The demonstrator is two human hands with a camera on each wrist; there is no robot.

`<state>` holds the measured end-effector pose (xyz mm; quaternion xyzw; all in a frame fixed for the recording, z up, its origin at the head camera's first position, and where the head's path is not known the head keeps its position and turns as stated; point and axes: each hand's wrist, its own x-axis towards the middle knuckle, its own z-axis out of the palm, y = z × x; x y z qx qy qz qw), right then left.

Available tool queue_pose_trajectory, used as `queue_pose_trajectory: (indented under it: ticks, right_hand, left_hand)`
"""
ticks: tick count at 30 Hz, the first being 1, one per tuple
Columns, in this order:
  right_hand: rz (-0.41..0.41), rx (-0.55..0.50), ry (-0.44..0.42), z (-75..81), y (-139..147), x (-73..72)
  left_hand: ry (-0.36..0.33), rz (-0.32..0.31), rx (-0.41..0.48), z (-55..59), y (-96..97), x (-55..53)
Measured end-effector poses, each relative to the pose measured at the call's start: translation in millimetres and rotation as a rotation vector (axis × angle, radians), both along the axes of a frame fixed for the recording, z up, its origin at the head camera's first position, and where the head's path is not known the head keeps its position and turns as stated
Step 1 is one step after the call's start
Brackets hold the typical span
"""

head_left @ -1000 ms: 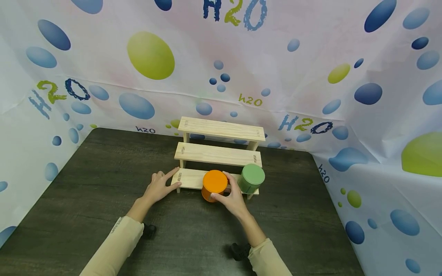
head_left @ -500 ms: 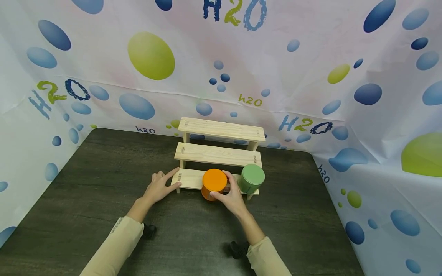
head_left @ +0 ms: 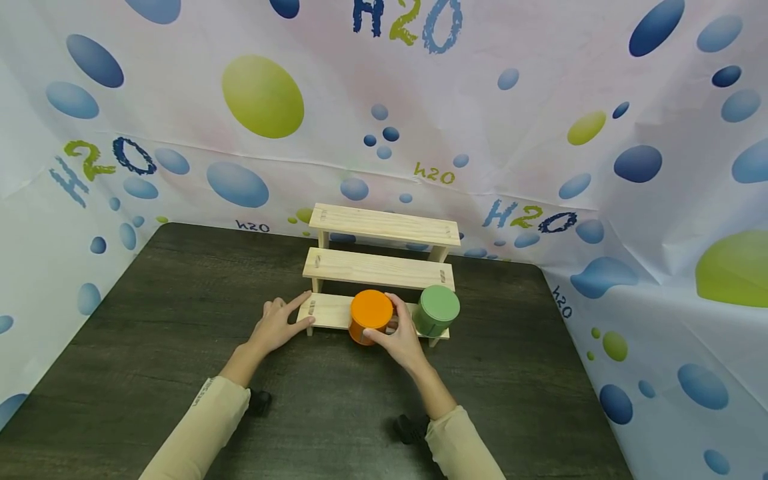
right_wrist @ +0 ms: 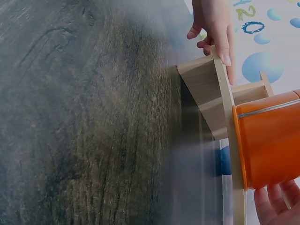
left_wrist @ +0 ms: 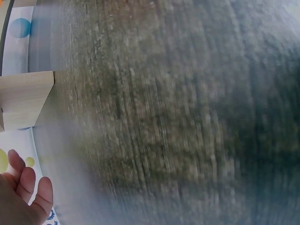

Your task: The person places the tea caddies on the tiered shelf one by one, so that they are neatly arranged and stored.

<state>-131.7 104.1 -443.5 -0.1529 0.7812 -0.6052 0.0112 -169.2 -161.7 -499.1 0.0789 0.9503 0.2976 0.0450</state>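
My right hand grips the orange cylindrical canister, with the thumb at its front and the fingers along its right side. In the right wrist view the canister's base sits against the lowest board of a pale wooden three-step shelf. A green cylindrical canister stands on the right end of that same board. At the board's left end my left hand spreads its thumb and index finger, both touching the wood. Its other fingers hang loosely bent in the left wrist view.
The shelf stands on a dark wood-grain table, near its back edge. A white sheet with blue and green spots hangs behind and at the sides. The middle and top boards rise behind the canisters.
My right hand and the orange canister have shifted slightly back and to the left over the lowest board. The left hand and the green canister stay where they were.
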Motion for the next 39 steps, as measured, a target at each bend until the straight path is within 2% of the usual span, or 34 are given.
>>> queue_pose_trajectory:
  ticks: [7, 39]
  right_hand:
    - [-0.01, -0.001, 0.008, 1.7, -2, -2.8]
    - [-0.031, -0.044, -0.004, -1.3, -7, -11.2]
  left_hand:
    - [-0.009, 0.011, -0.002, 2.6, 0.9, 0.4]
    - [-0.004, 0.004, 0.001, 1.2, -0.4, 0.3]
